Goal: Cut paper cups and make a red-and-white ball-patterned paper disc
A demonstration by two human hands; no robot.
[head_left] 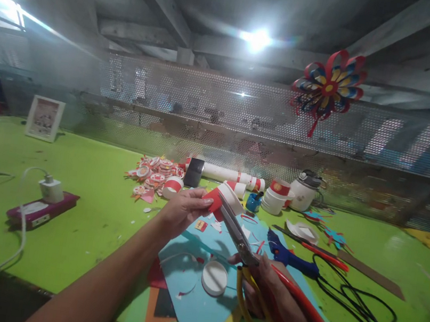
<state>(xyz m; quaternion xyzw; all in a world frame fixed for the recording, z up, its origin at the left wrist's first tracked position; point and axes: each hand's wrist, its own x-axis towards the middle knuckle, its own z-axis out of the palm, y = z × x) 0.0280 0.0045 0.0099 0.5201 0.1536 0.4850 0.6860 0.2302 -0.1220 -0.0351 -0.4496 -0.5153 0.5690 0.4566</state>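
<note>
My left hand pinches a red-and-white piece that looks like a section of a paper cup or card tube. My right hand is wrapped round the handles of large scissors, one handle loop yellow and the other red. The scissor blades lie against the red-and-white piece, close to my left fingertips; whether they have cut into it I cannot tell. Below both hands is a blue paper sheet with a white round disc and small paper scraps on it.
A blue glue gun with a looping black cable lies at right. Behind are a pile of red-and-white discs, a phone, a blue jar and a bottle. A purple power strip sits left.
</note>
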